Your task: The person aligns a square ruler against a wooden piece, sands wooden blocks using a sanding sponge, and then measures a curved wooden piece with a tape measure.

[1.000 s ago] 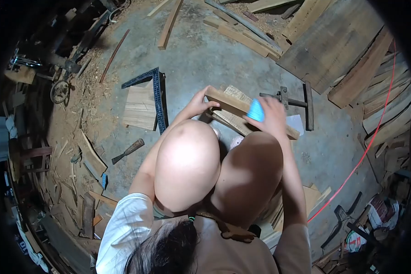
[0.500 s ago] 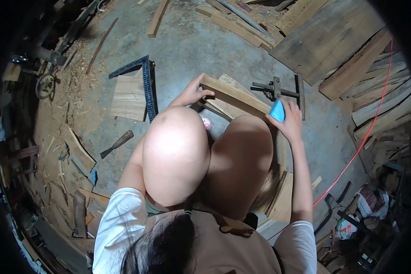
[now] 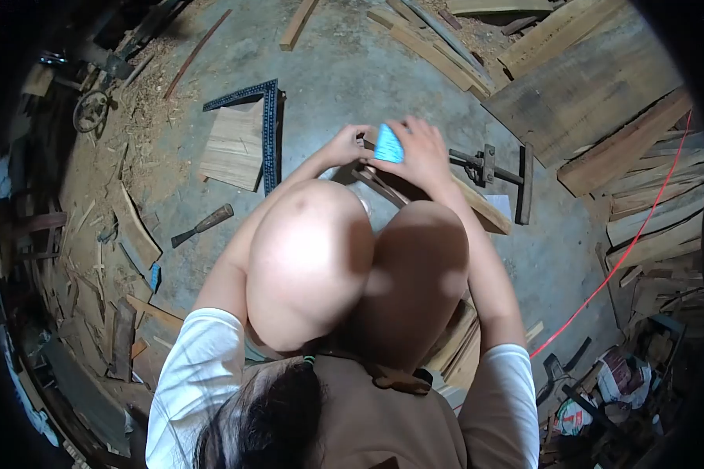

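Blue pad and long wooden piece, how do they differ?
The blue pad is bright blue, the wooden piece tan. The blue pad is short, the wooden piece long. The right hand holds the blue pad; the left hand holds one end of the wooden piece. Both are in hand.

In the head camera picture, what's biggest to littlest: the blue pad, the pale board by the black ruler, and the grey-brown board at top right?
1. Grey-brown board, clearly largest
2. Pale board, middle
3. Blue pad, smallest; the right hand may hide some
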